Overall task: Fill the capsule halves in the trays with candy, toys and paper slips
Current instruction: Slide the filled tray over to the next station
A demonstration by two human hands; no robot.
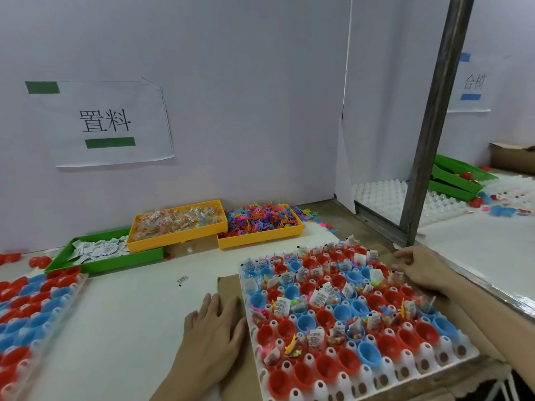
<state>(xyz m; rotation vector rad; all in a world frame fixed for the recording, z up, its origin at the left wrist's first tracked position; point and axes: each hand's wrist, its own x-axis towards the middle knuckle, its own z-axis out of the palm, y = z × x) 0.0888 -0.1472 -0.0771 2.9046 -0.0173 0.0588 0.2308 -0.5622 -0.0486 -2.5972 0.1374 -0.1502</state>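
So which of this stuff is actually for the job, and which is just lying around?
For the job:
capsule tray
second tray
candy bin
toy bin
paper-slip bin

Lying about:
wall sign
stray slip
stacked green bins
cardboard box

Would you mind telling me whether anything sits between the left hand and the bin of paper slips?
Nothing visible blocks it. The left hand rests flat beside the capsule tray; between it and the green slip bin lies only open tabletop with one loose slip.

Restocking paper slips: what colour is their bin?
Green bin, seen in the head view.
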